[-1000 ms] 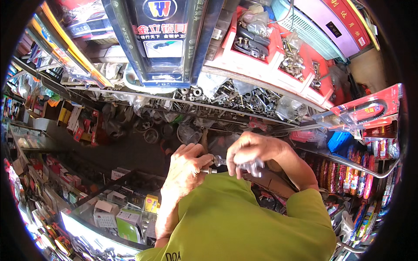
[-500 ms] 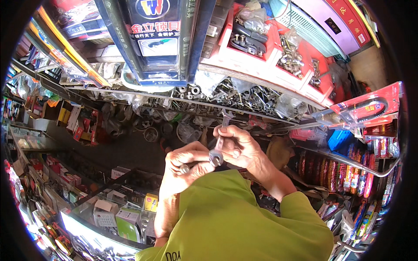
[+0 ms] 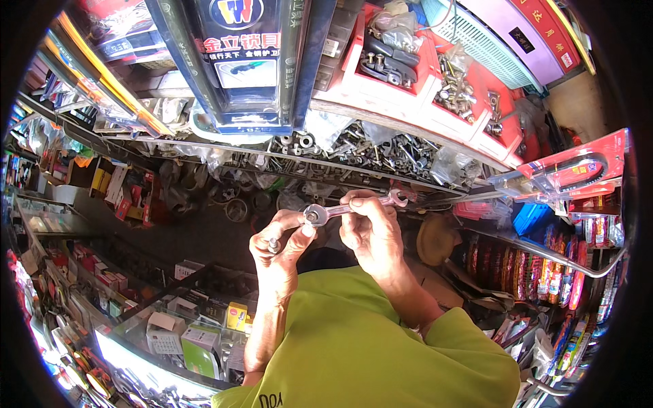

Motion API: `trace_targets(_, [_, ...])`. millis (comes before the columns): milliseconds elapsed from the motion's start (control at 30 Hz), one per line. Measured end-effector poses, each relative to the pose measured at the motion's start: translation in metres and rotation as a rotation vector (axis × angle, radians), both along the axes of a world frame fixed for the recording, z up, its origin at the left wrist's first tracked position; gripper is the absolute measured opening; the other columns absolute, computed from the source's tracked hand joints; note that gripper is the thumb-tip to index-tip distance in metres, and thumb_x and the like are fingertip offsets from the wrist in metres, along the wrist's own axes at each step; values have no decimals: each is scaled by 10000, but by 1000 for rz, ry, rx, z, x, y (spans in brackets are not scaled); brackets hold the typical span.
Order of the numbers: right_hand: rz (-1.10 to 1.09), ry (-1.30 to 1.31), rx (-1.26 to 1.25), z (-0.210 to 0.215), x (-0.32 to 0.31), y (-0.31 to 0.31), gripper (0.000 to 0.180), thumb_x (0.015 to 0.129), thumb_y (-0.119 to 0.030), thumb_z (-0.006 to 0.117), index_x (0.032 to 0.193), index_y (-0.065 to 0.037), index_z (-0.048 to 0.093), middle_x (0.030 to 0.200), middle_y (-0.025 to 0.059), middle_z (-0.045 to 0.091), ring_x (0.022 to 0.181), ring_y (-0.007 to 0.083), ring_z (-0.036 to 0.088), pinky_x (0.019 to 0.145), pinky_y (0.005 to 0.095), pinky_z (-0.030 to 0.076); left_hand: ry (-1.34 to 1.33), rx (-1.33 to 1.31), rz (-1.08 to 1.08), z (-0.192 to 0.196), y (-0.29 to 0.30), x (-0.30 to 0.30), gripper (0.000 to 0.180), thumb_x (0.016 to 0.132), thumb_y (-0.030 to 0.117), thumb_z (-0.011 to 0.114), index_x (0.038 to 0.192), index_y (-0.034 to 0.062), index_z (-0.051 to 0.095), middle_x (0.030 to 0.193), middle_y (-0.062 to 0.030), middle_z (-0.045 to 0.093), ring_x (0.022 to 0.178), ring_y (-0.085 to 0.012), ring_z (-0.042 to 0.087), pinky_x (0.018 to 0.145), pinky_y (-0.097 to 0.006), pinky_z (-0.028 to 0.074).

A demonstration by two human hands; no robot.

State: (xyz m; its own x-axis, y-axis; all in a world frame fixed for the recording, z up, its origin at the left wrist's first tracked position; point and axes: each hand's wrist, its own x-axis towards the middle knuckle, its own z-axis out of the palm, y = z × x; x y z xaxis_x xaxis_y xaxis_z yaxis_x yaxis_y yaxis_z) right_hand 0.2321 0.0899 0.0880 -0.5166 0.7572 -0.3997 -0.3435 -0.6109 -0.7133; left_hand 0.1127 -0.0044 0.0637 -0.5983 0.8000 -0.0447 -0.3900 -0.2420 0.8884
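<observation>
I see my right hand [image 3: 373, 234] closed round the shank of a small silver combination spanner of bright metal [image 3: 354, 207], thumb and fingers wrapped tight about its middle. The spanner lies nearly level across the top of that hand, its ring end poking out toward my left hand and its open jaw end sticking out past the far side of the right-hand knuckles, tilted slightly up. My left hand [image 3: 280, 246] sits just beside the right, a little lower, fingers curled in a narrow pinch on a short grey metal bolt [image 3: 273, 243]; its thumb tip reaches up to touch the ring end of the spanner. The bolt itself lies below that ring end, held against the left fingers, and I cannot tell how much of it is hidden in the grip.

Both forearms come up from a lime-green short-sleeved shirt [image 3: 367, 353] beneath the hands. Above and beyond the hands runs a long shelf heaped with loose steel nuts and fittings [image 3: 354, 149], and higher still, past the right hand, stand red plastic bins of metal hardware [image 3: 435, 75]. Below the left hand lies a glass display counter with small coloured boxes [image 3: 183, 319]. Out beyond the right hand hangs a red blister pack holding a black cable lock [image 3: 578, 166]
</observation>
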Motion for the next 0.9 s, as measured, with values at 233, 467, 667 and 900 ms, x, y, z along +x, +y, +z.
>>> trace_targets(233, [34,32,-13,10,-9,-11,191,876,-181,542,933,-11,608,631,61,566,443,147,470,430,267,350,-87,156,23,6,-3,-3,235,784,90,684,979,-27,628,863,-95,614,738,-158,570,673,-263,446])
trace_targets(467, [30,33,34,14,-7,-17,214,883,-173,529,945,6,628,639,72,578,443,148,478,420,263,353,-28,209,15,5,-4,-9,205,783,99,680,936,-26,624,864,-105,611,750,-175,570,682,-285,457])
trace_targets(667, [-6,7,166,16,-8,-16,202,884,-134,523,942,20,641,646,92,601,439,149,491,410,256,376,-167,304,-103,1,-4,-17,210,788,72,632,959,-50,636,873,-118,632,737,-162,599,658,-266,482])
trace_targets(900, [-43,-7,183,15,-11,-12,198,875,-132,548,921,24,662,598,80,589,416,106,469,386,221,344,-464,221,-338,4,-14,-24,791,876,690,328,1045,-45,566,893,-160,637,732,-192,584,564,-258,387])
